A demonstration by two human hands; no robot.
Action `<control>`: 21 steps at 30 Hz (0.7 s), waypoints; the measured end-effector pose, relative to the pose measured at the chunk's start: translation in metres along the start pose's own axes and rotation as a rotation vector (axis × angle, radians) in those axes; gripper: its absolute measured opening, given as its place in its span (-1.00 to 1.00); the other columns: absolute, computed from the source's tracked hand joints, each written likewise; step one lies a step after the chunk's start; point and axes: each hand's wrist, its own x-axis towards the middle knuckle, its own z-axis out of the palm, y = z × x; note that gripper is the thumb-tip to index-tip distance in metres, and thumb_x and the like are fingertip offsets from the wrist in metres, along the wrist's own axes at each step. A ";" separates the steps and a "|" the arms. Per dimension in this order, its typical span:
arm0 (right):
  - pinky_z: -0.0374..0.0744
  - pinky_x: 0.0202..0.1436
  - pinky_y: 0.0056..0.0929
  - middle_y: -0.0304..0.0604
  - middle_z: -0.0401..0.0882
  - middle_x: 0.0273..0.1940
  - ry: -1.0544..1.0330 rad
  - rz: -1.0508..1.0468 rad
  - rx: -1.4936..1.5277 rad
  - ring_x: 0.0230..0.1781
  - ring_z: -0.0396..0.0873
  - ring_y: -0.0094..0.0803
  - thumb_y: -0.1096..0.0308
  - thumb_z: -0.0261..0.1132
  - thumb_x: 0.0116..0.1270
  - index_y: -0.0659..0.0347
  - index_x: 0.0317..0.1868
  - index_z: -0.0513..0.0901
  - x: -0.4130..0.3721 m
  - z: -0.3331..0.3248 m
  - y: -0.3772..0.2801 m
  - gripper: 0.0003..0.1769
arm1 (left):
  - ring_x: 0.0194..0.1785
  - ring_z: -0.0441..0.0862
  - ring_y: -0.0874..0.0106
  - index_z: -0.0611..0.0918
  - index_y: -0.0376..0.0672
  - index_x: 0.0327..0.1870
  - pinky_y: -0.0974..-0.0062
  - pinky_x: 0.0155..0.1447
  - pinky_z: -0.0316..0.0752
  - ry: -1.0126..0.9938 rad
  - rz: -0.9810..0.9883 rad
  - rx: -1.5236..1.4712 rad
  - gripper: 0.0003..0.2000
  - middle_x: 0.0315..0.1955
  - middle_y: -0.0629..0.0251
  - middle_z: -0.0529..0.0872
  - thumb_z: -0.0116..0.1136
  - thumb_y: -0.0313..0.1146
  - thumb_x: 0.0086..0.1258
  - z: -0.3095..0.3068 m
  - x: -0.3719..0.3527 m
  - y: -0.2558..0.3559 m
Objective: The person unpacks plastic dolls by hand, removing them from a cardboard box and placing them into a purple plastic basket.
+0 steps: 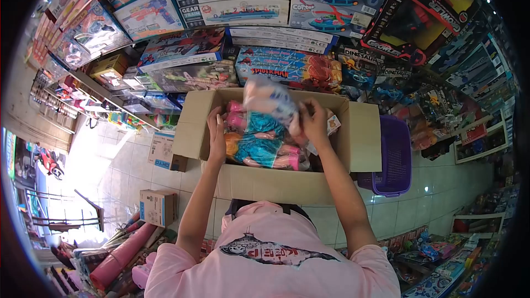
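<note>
In front of me stands an open cardboard box (pixel 265 183) with dolls (pixel 262 142) in clear plastic bags inside, some in turquoise outfits with pink shoes. My right hand (pixel 313 125) pinches the edge of a pale, blue-printed plastic package (pixel 270 99) above the dolls. Motion blurs this package, and its contents cannot be made out. At the box's left side, my left hand (pixel 217 138) has its fingers stretched out, close to the dolls, with nothing gripped. A small printed carton (pixel 333 123) shows beside my right hand.
Behind the box are shelves of boxed toys, including a Spiderman box (pixel 287 69) and gear train boxes (pixel 237 14). To the right sits a purple plastic basket (pixel 395 157). Small cartons (pixel 157 207) and a pink roll (pixel 122 256) are on the left.
</note>
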 end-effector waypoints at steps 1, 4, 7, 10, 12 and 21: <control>0.52 -0.23 -0.40 -0.14 0.65 -0.38 0.080 0.087 0.151 -0.36 0.60 -0.44 0.47 0.30 0.38 0.34 -0.25 0.57 0.002 0.003 -0.012 -0.89 | 0.47 0.34 0.17 0.22 -0.16 0.52 0.18 0.48 0.26 0.004 -0.006 0.002 -0.34 0.47 0.10 0.23 -0.34 0.17 0.64 0.001 -0.002 0.008; 0.49 -0.25 -0.46 -0.18 0.62 -0.41 0.127 0.048 0.305 -0.37 0.54 -0.56 0.42 0.30 0.41 0.34 -0.26 0.56 0.001 0.019 -0.039 -0.86 | 0.50 0.30 0.16 0.09 -0.24 0.59 0.18 0.49 0.25 -0.244 0.036 -0.016 -0.15 0.50 0.02 0.22 -0.23 0.32 0.54 0.006 -0.006 0.046; 0.53 -0.28 -0.34 -0.09 0.63 -0.41 0.065 0.170 0.054 -0.41 0.59 -0.38 0.36 0.35 0.34 0.33 -0.24 0.57 -0.009 0.035 -0.068 -0.81 | 0.50 0.30 0.19 0.04 -0.20 0.61 0.24 0.51 0.20 -0.447 0.071 -0.271 -0.09 0.49 0.03 0.24 -0.05 0.32 0.48 0.010 -0.011 0.058; 0.54 -0.30 -0.30 -0.08 0.64 -0.42 -0.075 0.045 0.131 -0.42 0.61 -0.32 0.36 0.33 0.36 0.33 -0.20 0.59 -0.023 0.059 -0.084 -0.81 | 0.35 0.45 0.33 0.22 -0.25 0.51 0.35 0.40 0.34 -0.368 -0.181 -0.247 -0.22 0.33 0.14 0.45 0.21 0.06 0.45 0.008 -0.029 0.069; 0.57 -0.29 -0.30 -0.05 0.65 -0.40 -0.327 -0.059 0.306 -0.42 0.64 -0.25 0.34 0.32 0.37 0.35 -0.15 0.62 -0.025 0.067 -0.092 -0.79 | 0.27 0.51 0.38 0.31 -0.26 0.45 0.39 0.34 0.39 -0.305 -0.441 -0.185 -0.32 0.24 0.19 0.54 0.26 -0.08 0.45 -0.004 -0.036 0.070; 0.48 0.27 0.17 0.18 0.39 0.36 -0.849 0.182 -0.800 0.35 0.40 0.09 -0.31 0.47 0.10 0.29 0.39 0.38 -0.057 0.089 -0.041 0.05 | 0.02 0.63 0.45 0.47 -0.30 0.28 0.49 0.07 0.55 0.100 -0.446 -0.331 -0.56 0.03 0.22 0.66 0.20 -0.38 0.41 -0.075 -0.087 0.055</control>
